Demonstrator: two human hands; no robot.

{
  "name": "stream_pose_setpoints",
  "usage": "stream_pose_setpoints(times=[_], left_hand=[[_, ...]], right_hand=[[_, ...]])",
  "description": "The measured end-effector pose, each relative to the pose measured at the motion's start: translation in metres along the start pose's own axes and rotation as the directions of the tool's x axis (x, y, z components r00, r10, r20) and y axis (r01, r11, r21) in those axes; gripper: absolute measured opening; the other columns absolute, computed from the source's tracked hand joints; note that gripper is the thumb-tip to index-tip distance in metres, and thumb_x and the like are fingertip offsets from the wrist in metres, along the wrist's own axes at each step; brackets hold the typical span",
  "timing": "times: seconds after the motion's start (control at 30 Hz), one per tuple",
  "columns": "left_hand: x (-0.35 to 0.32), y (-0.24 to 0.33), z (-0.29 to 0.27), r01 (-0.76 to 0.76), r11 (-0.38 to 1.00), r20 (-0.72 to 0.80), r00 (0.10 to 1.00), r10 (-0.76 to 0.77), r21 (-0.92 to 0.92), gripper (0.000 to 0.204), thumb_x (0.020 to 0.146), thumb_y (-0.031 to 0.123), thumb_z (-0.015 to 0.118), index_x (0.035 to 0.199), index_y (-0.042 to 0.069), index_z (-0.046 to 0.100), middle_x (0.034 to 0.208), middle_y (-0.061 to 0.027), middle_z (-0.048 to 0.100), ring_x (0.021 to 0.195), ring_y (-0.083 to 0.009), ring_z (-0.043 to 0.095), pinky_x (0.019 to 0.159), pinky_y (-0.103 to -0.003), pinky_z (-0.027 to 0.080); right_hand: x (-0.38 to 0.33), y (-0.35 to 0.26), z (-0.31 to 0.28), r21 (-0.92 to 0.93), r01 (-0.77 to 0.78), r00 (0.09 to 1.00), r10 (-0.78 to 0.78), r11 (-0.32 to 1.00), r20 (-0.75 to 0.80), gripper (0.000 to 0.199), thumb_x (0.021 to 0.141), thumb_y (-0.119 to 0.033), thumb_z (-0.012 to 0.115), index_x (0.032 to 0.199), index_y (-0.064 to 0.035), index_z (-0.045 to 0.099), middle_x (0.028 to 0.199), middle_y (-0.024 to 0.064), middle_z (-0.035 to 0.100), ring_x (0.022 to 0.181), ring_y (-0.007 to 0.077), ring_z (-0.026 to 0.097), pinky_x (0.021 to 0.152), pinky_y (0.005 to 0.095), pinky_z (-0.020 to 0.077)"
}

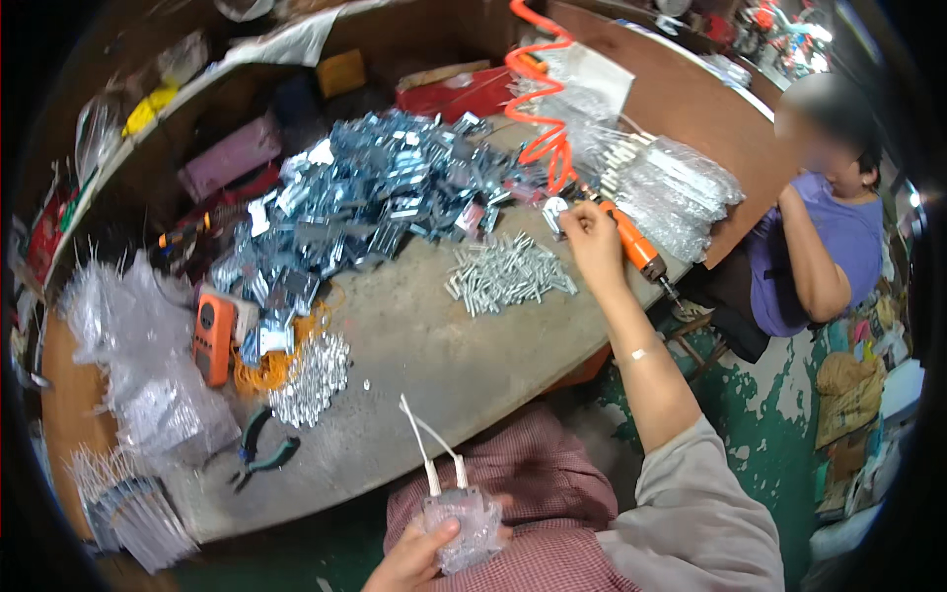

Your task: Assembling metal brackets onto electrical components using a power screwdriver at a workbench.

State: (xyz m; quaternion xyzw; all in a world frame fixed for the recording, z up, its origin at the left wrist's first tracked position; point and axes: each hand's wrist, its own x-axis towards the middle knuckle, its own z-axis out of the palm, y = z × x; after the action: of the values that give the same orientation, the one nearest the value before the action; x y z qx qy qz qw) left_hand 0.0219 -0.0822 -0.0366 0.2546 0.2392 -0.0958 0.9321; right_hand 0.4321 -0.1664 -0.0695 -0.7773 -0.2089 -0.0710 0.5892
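My left hand [424, 555], low in front of my lap, grips a part wrapped in clear bubble film [464, 533]. Two white sleeved wires [432, 472] stick up out of the wrap. Out over the table's right side, my right hand [595, 242] is closed, thumb and fingertips pinched together. A small round silvery piece [554, 213] shows right at those fingertips; whether it is held, I cannot tell. Just beside this hand lies an orange power screwdriver [636, 243] on a coiled orange hose [543, 84]. Below the hand is a pile of small metal tubes or pins [508, 274].
Shiny bluish metal parts [365, 187] form a large heap at the back. Bubble-wrapped pieces [671, 192] lie far right, plastic-wrapped bundles [138, 345] left. Green-handled pliers [264, 452], small silvery pieces [314, 383] and an orange device [212, 340] sit nearer. A person [814, 227] is at right.
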Motion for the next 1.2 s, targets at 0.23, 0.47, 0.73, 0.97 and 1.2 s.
stream_pose_setpoints(times=[0.23, 0.47, 0.73, 0.97, 1.2], left_hand=[[0.02, -0.015, -0.014, -0.051, 0.999, -0.12, 0.992, 0.048, -0.018, 0.045, 0.089, 0.022, 0.063, 0.124, -0.001, 0.046, 0.109, -0.0157, 0.061, 0.098, -0.0291, 0.064, 0.084, -0.044, 0.054], [0.023, -0.019, -0.007, -0.186, 0.976, -0.028, 0.982, 0.184, -0.115, 0.045, 0.096, 0.027, 0.051, 0.131, 0.003, 0.036, 0.107, -0.0171, 0.06, 0.097, -0.0284, 0.064, 0.082, -0.041, 0.055], [0.02, -0.018, -0.007, -0.159, 0.981, 0.015, 0.987, 0.161, -0.111, 0.046, 0.093, 0.015, 0.055, 0.132, 0.003, 0.035, 0.118, -0.0193, 0.058, 0.101, -0.0295, 0.063, 0.085, -0.042, 0.053], [0.025, -0.022, -0.009, -0.088, 0.984, -0.01, 0.996, 0.088, -0.157, 0.044, 0.091, 0.009, 0.054, 0.13, 0.002, 0.038, 0.113, -0.0182, 0.06, 0.098, -0.0286, 0.063, 0.084, -0.041, 0.054], [0.028, -0.015, -0.008, -0.127, 0.991, -0.154, 0.981, 0.119, -0.048, 0.042, 0.093, 0.025, 0.05, 0.124, -0.002, 0.044, 0.106, -0.0179, 0.061, 0.091, -0.0268, 0.064, 0.08, -0.04, 0.054]], right_hand=[[-0.149, -0.134, 0.008, 0.232, 0.401, 0.707, -0.46, 0.887, 0.538, 0.011, 0.072, -0.003, 0.073, 0.076, -0.0027, 0.063, 0.069, 0.0063, 0.057, 0.06, 0.0185, 0.055, 0.055, 0.028, 0.0439], [-0.176, -0.123, 0.03, 0.26, 0.549, 0.58, -0.586, 0.794, 0.566, 0.016, 0.065, -0.005, 0.075, 0.074, -0.006, 0.062, 0.07, 0.004, 0.055, 0.06, 0.0203, 0.054, 0.051, 0.031, 0.0431], [-0.186, -0.115, 0.026, 0.182, 0.648, 0.515, -0.601, 0.74, 0.612, 0.017, 0.065, -0.011, 0.074, 0.073, -0.0084, 0.06, 0.071, 0.0011, 0.052, 0.06, 0.0184, 0.052, 0.049, 0.0303, 0.0421], [-0.185, -0.117, 0.017, 0.095, 0.751, 0.439, -0.602, 0.653, 0.666, 0.012, 0.064, -0.013, 0.063, 0.074, -0.0101, 0.058, 0.071, 0.0016, 0.047, 0.061, 0.0166, 0.051, 0.047, 0.0286, 0.0427], [-0.183, -0.118, 0.023, 0.14, 0.766, 0.35, -0.59, 0.627, 0.727, 0.018, 0.065, -0.016, 0.061, 0.081, -0.0106, 0.055, 0.078, 0.0018, 0.047, 0.07, 0.0174, 0.054, 0.051, 0.0279, 0.0481]])
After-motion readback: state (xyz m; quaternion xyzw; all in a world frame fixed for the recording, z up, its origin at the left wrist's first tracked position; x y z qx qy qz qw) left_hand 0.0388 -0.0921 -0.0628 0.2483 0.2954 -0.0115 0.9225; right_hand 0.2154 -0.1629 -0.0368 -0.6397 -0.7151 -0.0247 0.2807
